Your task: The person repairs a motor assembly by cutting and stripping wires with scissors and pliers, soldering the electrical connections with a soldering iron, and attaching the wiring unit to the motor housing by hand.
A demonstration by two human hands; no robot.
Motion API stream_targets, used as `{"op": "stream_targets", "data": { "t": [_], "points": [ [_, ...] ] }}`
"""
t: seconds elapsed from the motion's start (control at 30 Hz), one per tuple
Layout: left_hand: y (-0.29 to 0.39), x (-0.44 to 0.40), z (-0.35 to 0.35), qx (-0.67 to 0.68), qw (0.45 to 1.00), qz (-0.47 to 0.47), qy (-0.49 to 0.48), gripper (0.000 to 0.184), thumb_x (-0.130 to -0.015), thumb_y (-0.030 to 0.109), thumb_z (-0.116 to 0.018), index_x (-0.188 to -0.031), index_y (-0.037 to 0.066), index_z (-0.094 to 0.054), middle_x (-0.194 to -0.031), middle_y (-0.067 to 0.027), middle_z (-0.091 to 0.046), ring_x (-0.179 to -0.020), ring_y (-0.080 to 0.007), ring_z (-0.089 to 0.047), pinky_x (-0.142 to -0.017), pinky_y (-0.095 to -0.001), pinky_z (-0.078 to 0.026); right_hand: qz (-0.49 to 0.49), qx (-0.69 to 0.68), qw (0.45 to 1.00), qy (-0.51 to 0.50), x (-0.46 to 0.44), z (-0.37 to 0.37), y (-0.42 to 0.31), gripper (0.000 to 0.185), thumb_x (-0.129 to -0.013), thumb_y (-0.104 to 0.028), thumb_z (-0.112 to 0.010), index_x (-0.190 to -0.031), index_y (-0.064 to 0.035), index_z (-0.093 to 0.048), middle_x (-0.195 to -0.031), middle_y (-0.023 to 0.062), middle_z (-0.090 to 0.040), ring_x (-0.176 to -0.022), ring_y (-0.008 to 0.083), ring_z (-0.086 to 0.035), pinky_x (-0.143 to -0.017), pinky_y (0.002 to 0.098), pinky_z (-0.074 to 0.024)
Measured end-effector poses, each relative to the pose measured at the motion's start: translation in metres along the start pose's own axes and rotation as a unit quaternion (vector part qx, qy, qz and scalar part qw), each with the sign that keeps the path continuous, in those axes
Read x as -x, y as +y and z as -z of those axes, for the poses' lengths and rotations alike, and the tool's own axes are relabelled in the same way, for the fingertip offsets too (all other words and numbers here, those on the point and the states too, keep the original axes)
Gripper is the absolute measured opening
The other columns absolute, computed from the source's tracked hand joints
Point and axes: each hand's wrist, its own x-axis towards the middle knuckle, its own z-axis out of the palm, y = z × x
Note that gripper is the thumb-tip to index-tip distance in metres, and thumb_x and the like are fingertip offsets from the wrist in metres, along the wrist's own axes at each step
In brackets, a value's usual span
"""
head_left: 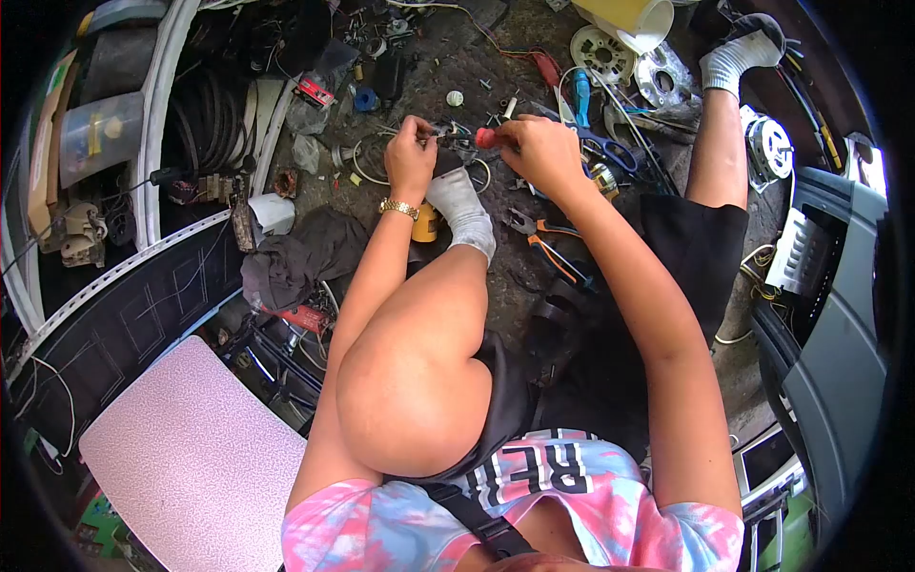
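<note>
My right hand point(545, 151) is closed around the red handle point(488, 138) of a small tool, which points left toward a small metal part point(456, 135) above my socked foot point(461, 208). My left hand point(412, 160), with a gold watch point(398, 208) on the wrist, has its fingers bent together at the left side of that part; what they pinch is too small to make out. A thin cable point(358, 164) loops beside the left hand. Pliers with orange and black handles point(548, 246) lie on the floor below the right hand.
A blue-handled tool point(581, 97), blue-handled scissors point(610, 153) and round metal housings point(602, 53) lie at the upper right. A dark cloth point(305, 257) is left of my arm. A pink board point(195, 458) stands lower left. Shelving point(157, 114) borders the left.
</note>
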Motion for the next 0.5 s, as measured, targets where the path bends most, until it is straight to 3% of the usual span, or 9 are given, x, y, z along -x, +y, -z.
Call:
{"op": "stream_targets", "data": {
  "t": [0.03,0.13,0.2,0.43,0.47,0.5],
  "points": [
    [0.001,0.000,0.001,0.011,1.000,0.022,-0.009,0.017,-0.076,0.004,-0.068,-0.090,0.006,-0.059,-0.080,-0.0114,-0.068,-0.077,-0.0319,-0.067,-0.067,-0.0399,-0.051,0.000,0.000,1.000,0.000,0.000,0.000,0.000,0.020,-0.073,-0.020,-0.071,-0.092,-0.0167,-0.074,-0.084,0.0051,-0.069,-0.078,0.0282,-0.067,-0.065,0.0400,-0.0533],
    [0.004,-0.001,0.001,0.012,1.000,0.022,-0.010,0.017,-0.076,0.004,-0.068,-0.090,0.006,-0.059,-0.080,-0.0115,-0.068,-0.078,-0.0318,-0.067,-0.067,-0.0399,-0.051,0.006,0.000,1.000,-0.002,-0.002,0.001,-0.001,0.018,-0.074,-0.020,-0.070,-0.091,-0.0154,-0.074,-0.084,0.0071,-0.069,-0.077,0.0288,-0.068,-0.065,0.0403,-0.0533],
    [0.004,0.000,0.002,0.010,1.000,0.022,-0.013,0.017,-0.076,0.004,-0.068,-0.090,0.006,-0.059,-0.080,-0.0116,-0.068,-0.078,-0.0320,-0.067,-0.067,-0.0402,-0.051,0.011,0.012,1.000,-0.005,-0.004,0.001,-0.003,0.014,-0.074,-0.025,-0.071,-0.081,-0.0128,-0.074,-0.078,0.0124,-0.069,-0.073,0.0306,-0.068,-0.063,0.0417,-0.0538],
    [0.001,0.000,0.000,-0.002,1.000,0.021,-0.015,0.018,-0.076,0.005,-0.068,-0.091,0.006,-0.059,-0.082,-0.0121,-0.068,-0.079,-0.0332,-0.067,-0.067,-0.0417,-0.051,0.057,0.062,0.996,-0.002,-0.006,-0.003,-0.015,0.009,-0.076,-0.020,-0.067,-0.080,-0.0155,-0.074,-0.081,0.0107,-0.069,-0.074,0.0302,-0.069,-0.062,0.0411,-0.0542],
    [0.000,0.000,-0.001,-0.002,1.000,0.022,-0.014,0.018,-0.076,0.005,-0.068,-0.091,0.006,-0.059,-0.082,-0.0121,-0.068,-0.079,-0.0332,-0.067,-0.067,-0.0417,-0.051,0.065,0.074,0.995,0.002,-0.006,-0.003,-0.017,0.010,-0.077,-0.018,-0.065,-0.081,-0.0168,-0.075,-0.083,0.0101,-0.069,-0.074,0.0301,-0.069,-0.062,0.0411,-0.0542],
    [0.000,0.000,-0.002,-0.005,1.000,0.004,0.000,0.018,-0.076,0.004,-0.070,-0.090,0.005,-0.058,-0.078,-0.0097,-0.066,-0.071,-0.0268,-0.065,-0.064,-0.0372,-0.050,0.073,0.086,0.994,0.006,-0.006,-0.002,-0.019,0.012,-0.078,-0.016,-0.064,-0.081,-0.0180,-0.075,-0.085,0.0095,-0.069,-0.074,0.0299,-0.069,-0.062,0.0412,-0.0543]
  ]
}}
